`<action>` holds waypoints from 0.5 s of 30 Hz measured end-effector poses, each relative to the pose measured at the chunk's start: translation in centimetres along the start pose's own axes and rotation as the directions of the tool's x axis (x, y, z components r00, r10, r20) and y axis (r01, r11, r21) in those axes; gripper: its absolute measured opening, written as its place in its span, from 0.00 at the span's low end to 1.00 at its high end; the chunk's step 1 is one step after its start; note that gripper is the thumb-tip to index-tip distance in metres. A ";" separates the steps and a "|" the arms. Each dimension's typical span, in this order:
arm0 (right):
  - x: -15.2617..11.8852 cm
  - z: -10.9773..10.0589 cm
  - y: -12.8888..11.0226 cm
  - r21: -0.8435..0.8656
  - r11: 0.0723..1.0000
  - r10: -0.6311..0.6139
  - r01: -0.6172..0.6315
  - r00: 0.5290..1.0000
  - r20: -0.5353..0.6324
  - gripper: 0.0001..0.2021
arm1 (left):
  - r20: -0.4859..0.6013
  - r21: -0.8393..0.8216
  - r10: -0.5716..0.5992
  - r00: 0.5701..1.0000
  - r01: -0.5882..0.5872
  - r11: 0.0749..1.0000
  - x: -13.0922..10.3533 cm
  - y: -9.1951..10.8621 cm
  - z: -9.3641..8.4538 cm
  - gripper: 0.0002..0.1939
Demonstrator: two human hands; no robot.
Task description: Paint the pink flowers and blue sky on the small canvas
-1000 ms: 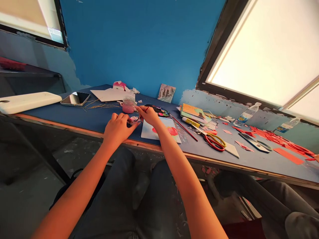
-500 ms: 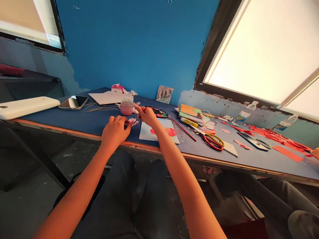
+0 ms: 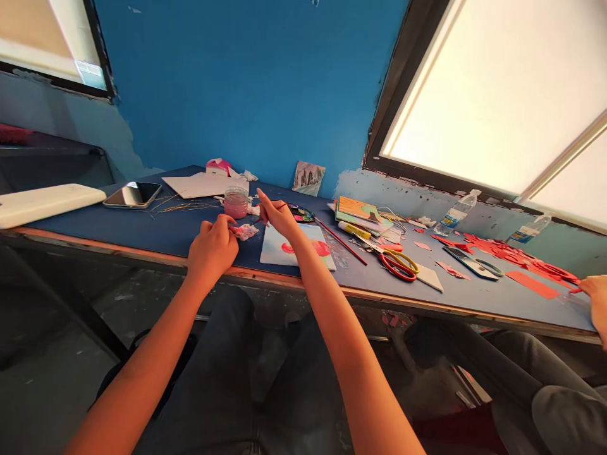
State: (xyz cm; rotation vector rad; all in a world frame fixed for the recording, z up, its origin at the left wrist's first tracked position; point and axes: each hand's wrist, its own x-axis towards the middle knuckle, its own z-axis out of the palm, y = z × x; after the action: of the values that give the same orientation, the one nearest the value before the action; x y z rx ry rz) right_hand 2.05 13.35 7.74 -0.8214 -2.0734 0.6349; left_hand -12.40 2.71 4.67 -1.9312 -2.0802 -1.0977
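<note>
My left hand (image 3: pixel 213 249) is closed on a crumpled, pink-stained tissue (image 3: pixel 245 232) at the table's front. My right hand (image 3: pixel 279 218) grips a thin paintbrush (image 3: pixel 283 205), mostly hidden by the fingers, just above the far edge of a small canvas (image 3: pixel 272 246). Pale blue with red painted shapes, the canvas lies flat under my right wrist. A glass jar (image 3: pixel 236 203) of pinkish water stands between and behind my hands. Beyond the right hand lies a paint palette (image 3: pixel 303 215) with several colours. A second paintbrush (image 3: pixel 341 241) with a red handle rests beside the canvas.
To the left are a phone (image 3: pixel 133 194) and a white case-like object (image 3: pixel 52 203). Rightward lie scissors (image 3: pixel 398 262), a yellow tube (image 3: pixel 354 230), stacked cards (image 3: pixel 363 212), water bottles (image 3: pixel 458 213) and red paper scraps (image 3: pixel 512 253). Another person's hand (image 3: pixel 596 303) works at the far right.
My right hand has lifted the brush up and away from the tissue. More of the tissue shows beside my left hand. The view has shifted slightly right, revealing more of the other person's hand.
</note>
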 end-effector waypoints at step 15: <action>-3.1 -13.9 5.9 0.006 0.968 0.202 -0.252 0.759 -0.619 0.31 | 0.017 0.080 0.073 0.997 -0.074 0.994 0.3 -0.6 0.4 0.15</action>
State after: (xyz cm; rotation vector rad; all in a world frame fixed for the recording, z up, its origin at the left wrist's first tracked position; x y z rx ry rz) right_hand 16.84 17.10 9.94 -1.1616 -1.4116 0.3394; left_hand -12.80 3.26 4.26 -1.9658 -2.0103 -0.9731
